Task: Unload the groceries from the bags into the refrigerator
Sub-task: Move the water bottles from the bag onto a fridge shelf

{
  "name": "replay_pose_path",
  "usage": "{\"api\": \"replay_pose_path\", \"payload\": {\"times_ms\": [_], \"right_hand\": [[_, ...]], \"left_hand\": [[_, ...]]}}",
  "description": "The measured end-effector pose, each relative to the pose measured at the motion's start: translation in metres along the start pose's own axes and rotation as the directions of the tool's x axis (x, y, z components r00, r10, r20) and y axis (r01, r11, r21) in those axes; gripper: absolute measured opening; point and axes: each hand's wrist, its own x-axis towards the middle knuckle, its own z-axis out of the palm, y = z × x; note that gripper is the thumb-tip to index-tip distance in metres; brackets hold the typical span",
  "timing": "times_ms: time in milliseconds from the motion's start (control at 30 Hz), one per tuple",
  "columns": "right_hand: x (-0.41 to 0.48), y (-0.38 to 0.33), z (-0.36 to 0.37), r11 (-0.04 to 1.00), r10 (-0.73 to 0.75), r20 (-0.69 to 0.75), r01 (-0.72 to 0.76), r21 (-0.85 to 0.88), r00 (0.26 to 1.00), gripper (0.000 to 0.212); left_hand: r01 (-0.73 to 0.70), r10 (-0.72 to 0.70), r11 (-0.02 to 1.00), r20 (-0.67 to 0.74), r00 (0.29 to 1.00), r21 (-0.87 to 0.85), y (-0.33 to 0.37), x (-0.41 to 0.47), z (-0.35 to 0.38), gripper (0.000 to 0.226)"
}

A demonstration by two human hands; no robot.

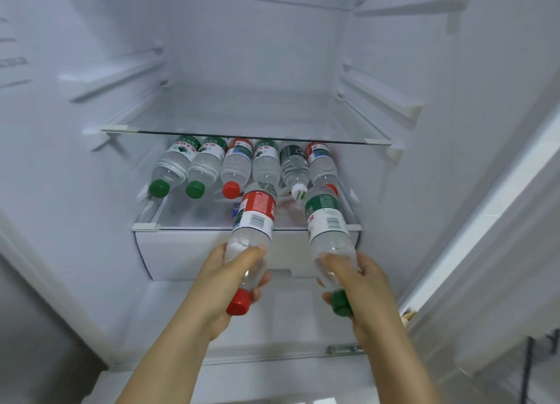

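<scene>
- Left hand (pixel 225 285) grips the red-capped bottle (pixel 253 221) near its neck. Right hand (pixel 360 285) grips the green-capped bottle (pixel 328 224) likewise.
- Both bases point into the refrigerator (pixel 60 161), over the front edge of the lower shelf (pixel 145 226).
- Row of six bottles (pixel 266 164) lies close under the glass shelf (pixel 242 139); free strip ahead of the left caps.
- Fourth cap hidden behind the red-capped bottle.
- Barcodes visible on both held bottles; label text too blurred to read.

Eight water bottles (pixel 266 167): four green-label (pixel 325 218), three red-label (pixel 256 212), one black-label (pixel 293 164). Two hands: left hand (pixel 218 282), right hand (pixel 363 285). One glass shelf (pixel 242 115).
</scene>
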Motion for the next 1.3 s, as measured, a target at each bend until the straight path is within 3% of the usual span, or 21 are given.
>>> {"api": "replay_pose_path", "payload": {"times_ms": [267,500,800,900,1033,1133,1200,1300], "right_hand": [[0.001,-0.001,0.005,0.999,0.039,0.008,-0.039,-0.018,0.999,0.047],[-0.002,-0.014,0.012,0.993,-0.122,-0.019,0.122,0.002,0.992,0.03],[0.03,-0.049,0.032,0.975,-0.221,-0.012,0.221,-0.007,0.975,0.037],[0.041,-0.053,0.039,0.963,-0.269,-0.025,0.27,0.018,0.963,0.037],[0.052,-0.053,0.04,0.955,-0.296,-0.013,0.296,0.032,0.955,0.035],[0.055,-0.049,0.035,0.953,-0.287,-0.029,0.288,0.095,0.957,0.039],[0.056,-0.046,0.033,0.944,-0.296,0.005,0.291,0.153,0.955,0.037],[0.058,-0.042,0.033,0.933,-0.336,0.107,0.315,0.176,0.936,0.045]], "left_hand": [[-0.001,0.001,0.999,0.013,1.0,0.045,0.0,0.003,-0.013,0.037],[-0.159,0.15,0.982,0.087,0.985,0.106,0.012,-0.006,-0.01,0.029],[-0.2,0.187,0.974,0.121,0.975,0.104,0.047,0.03,0.016,0.034],[-0.117,0.112,0.993,0.186,0.976,0.013,0.056,0.045,0.023,0.036],[-0.111,0.11,0.994,0.214,0.971,-0.008,0.057,0.058,0.027,0.029],[-0.003,0.059,0.981,0.289,0.956,-0.192,0.058,0.063,0.026,0.023],[0.063,0.061,0.945,0.364,0.929,-0.321,0.059,0.066,0.026,0.032],[0.036,0.122,0.935,0.417,0.9,-0.352,0.057,0.073,0.028,0.04]]}}
